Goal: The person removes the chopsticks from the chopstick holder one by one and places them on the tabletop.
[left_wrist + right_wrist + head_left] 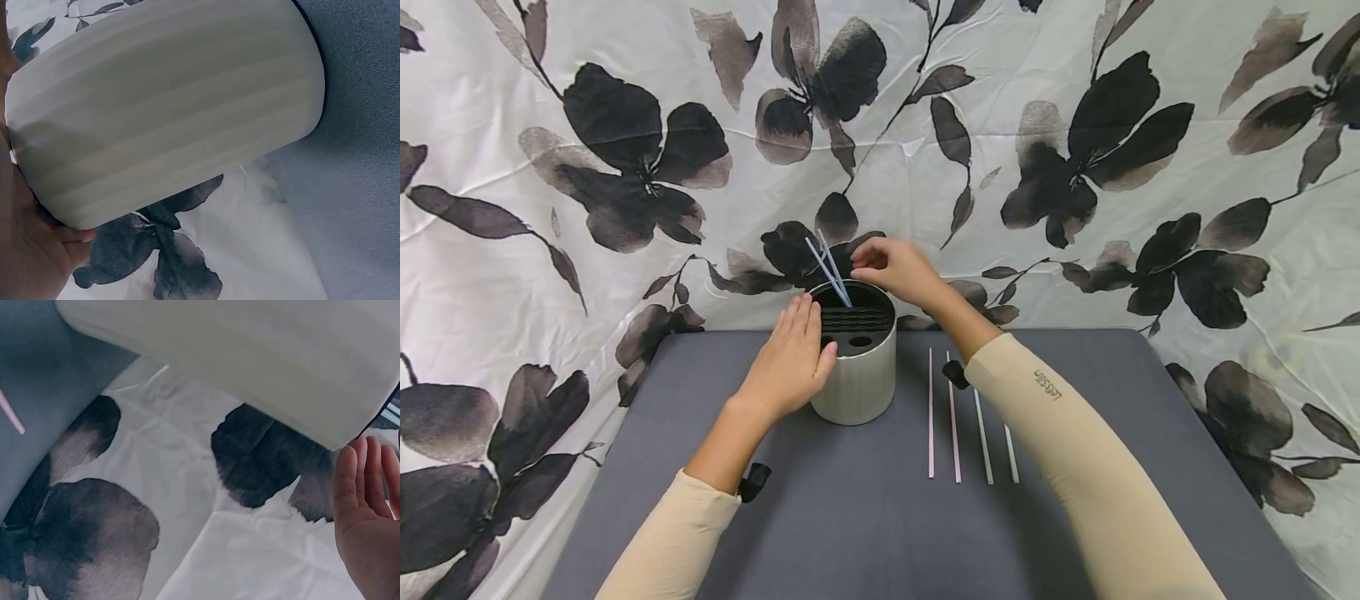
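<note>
A round, cream-coloured desk organizer (855, 392) stands upright near the back of the table; its dark top has a ridged strip and round holes. Two thin light-blue sticks (831, 275) lean out of its rear opening. My left hand (786, 358) rests against the organizer's left rim, fingers straight and together. Beside the back right rim is my right hand (895, 268), its fingers loosely bent, with nothing visible between them. In the right wrist view, the fingertips of this hand (369, 487) are close to the rim; whether they touch it, I cannot tell.
Two pink sticks (931, 417) and two pale green sticks (983, 442) lie side by side on the grey table (850, 517), right of the organizer. My right forearm passes over part of them. A floral cloth (925, 167) hangs behind the table.
</note>
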Tool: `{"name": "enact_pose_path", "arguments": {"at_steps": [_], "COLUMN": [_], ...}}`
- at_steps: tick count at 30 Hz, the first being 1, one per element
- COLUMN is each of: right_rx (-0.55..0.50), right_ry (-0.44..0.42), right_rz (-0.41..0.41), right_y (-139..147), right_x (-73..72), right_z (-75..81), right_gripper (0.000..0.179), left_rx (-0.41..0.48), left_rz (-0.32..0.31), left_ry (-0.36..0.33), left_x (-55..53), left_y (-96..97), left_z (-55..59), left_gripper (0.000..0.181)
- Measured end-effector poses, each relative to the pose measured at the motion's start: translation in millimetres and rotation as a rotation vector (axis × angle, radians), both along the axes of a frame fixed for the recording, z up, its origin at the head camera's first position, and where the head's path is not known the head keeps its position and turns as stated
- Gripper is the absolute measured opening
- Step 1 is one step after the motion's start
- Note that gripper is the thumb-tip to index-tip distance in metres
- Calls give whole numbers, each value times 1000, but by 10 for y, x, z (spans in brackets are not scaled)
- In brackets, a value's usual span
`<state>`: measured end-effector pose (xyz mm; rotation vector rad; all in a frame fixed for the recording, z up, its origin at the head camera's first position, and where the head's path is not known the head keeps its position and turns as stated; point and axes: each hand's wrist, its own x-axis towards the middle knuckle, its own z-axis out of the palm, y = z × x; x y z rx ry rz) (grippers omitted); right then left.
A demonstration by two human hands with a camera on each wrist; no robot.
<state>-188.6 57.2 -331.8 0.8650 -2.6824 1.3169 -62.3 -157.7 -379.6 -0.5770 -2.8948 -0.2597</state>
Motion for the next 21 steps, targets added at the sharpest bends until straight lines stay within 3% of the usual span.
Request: {"name": "enact_pose_path", "arguments": {"at_steps": [11,21], "right_rx": [14,61], "right_ry": [-24,18], "right_rz": [-6,-85], "right_y": [-320,-458], "right_x": [2,99], "right_z": [94,17], "right_gripper": [28,13], "left_rx": [12,13], "left_rz": [-35,-66], "left_ry": [-6,-19], "left_x": [82,150], "left_y": [-97,-141], "left_z": [49,63], "left_gripper": [70,70]}}
